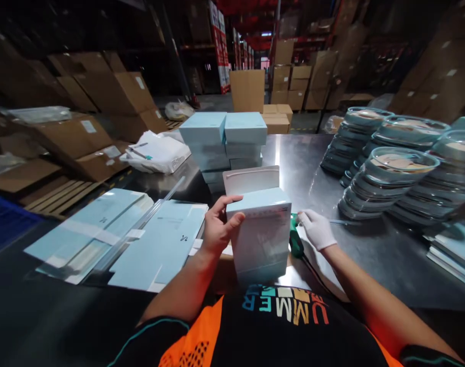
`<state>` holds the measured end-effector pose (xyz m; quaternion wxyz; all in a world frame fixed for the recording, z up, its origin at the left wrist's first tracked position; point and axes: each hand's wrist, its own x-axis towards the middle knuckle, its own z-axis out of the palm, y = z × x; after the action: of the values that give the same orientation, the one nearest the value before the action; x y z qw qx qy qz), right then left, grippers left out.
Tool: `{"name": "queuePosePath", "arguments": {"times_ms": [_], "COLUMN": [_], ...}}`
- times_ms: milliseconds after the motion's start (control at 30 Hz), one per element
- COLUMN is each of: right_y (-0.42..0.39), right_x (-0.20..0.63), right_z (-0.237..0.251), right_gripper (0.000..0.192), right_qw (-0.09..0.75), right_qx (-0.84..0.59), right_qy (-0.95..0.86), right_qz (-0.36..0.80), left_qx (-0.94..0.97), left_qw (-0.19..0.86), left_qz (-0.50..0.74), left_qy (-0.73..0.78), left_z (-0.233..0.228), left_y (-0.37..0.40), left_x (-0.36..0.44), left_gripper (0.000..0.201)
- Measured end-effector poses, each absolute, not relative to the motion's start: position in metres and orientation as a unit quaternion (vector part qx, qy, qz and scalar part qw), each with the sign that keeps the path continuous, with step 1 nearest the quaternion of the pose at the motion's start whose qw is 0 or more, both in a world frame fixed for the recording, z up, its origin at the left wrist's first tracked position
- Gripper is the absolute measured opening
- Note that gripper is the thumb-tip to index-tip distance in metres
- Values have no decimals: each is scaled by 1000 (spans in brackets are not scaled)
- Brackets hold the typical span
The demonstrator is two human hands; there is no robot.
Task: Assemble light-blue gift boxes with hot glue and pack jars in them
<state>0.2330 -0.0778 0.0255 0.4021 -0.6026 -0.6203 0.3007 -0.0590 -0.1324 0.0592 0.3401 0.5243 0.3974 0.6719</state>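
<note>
My bare left hand [221,224] is closed around the upper left edge of a light-blue box [261,234], thumb on the near face and fingers on top. The box stands upright in front of my chest, and a pale flap [251,178] rises behind it. At its right side, my right hand [317,229] in a white glove is closed on a green glue gun [295,238]. A dark cord runs down from the gun, and a pale rod [346,223] sticks out to the right behind the glove.
Flat light-blue box sheets [159,239] lie at left with clear plastic strips across them. Stacked blue boxes [245,127] stand behind. A white basket of papers [158,151] sits back left. Stacks of clear round containers [388,178] fill the right of the metal table [293,153].
</note>
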Motion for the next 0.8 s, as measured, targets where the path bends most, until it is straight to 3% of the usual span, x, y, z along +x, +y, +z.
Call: {"name": "queuePosePath", "arguments": {"times_ms": [100,167,267,400,500,567,633,800], "right_y": [-87,-91,-90,-87,-92,-97,-101,-103], "right_x": [215,201,195,213,224,226,225,221], "right_z": [59,76,81,62,51,51,54,63], "right_gripper": [65,66,62,84,49,31,31,30], "right_qw": [488,503,478,454,453,448,448,452], "right_qx": [-475,-400,-392,-315,-263,-232,-205,-187], "right_qy": [-608,-607,-642,-745,-790,-804,-813,-828], "right_qz": [408,468,454,374,319,313,312,274], "left_qx": [570,602,636,618,645,702,740,797], "left_qw": [321,300,268,227,198,168,147,100], "left_qz": [654,635,629,714,715,669,635,572], "left_qy": [379,379,358,238,181,175,164,169], "left_z": [57,52,40,25,22,24,28,54], "left_y": [-130,-128,-122,-108,-101,-100,-101,-110], "left_x": [-52,-48,-47,-50,-55,-60,-66,-78], "left_gripper": [67,67,62,53,56,41,29,23]}}
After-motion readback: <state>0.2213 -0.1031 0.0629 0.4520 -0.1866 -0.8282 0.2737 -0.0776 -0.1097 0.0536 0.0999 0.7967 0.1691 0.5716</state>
